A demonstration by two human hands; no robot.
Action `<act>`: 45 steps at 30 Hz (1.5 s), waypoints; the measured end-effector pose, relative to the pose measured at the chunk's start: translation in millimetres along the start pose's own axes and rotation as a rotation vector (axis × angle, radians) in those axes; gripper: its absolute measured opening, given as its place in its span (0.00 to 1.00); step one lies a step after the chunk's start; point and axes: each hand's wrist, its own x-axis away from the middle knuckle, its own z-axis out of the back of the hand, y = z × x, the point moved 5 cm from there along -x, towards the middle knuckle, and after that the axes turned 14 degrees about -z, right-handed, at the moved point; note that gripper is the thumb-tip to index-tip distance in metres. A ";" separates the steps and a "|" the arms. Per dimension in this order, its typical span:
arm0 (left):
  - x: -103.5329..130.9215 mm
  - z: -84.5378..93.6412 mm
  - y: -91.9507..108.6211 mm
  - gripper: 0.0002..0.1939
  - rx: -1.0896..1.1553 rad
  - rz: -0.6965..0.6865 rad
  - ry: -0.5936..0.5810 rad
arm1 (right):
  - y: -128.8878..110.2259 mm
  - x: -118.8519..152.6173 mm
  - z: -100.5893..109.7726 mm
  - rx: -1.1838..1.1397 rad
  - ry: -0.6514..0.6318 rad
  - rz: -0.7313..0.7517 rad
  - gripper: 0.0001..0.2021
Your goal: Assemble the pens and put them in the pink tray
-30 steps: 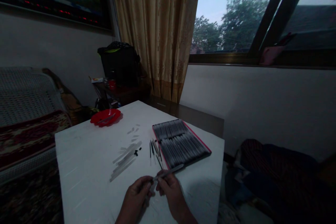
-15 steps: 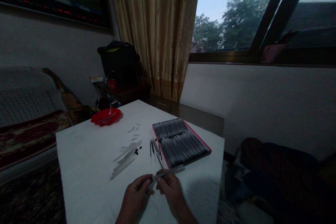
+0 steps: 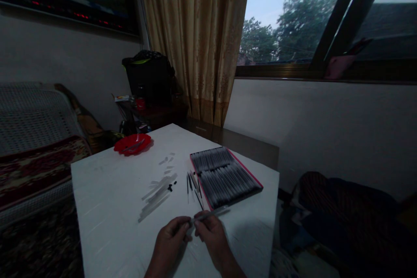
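Between our right hand's [image 3: 211,229] thumb and forefinger we grip a slim, grey, translucent tube [image 3: 214,213]. It lies slightly tilted, its far end pointing towards the near edge of the flat case [image 3: 228,179], our reference item. The tube is narrow and straight, with a pale sheen; fine markings are too small to tell. Our left hand [image 3: 172,233] has its fingers curled, with thumb and forefinger drawn together beside the tube's near end; we cannot tell whether they grip it.

The case has a pinkish-red border and contains two rows of slender, dark and greyish, closely packed items. Just left of the case, we locate several thin, dark-and-pale sticks [image 3: 190,182]. Further left of it are small black pieces [image 3: 170,188], adjoining a loose group of long grey strips [image 3: 155,198]. Short grey pieces [image 3: 163,160] lie beyond those strips, also left of the case. Well apart from the case, at far left, a red scalloped dish [image 3: 121,151] holds slender items. All of these, the case included, rest on the white tabletop [image 3: 107,208]. Beyond the case, we note a gold-brown curtain [image 3: 198,43] and a window [image 3: 286,21].
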 end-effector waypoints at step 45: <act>-0.2 28.9 -16.8 0.23 0.049 0.062 0.066 | 4.7 -21.8 -14.8 0.117 0.007 0.077 0.18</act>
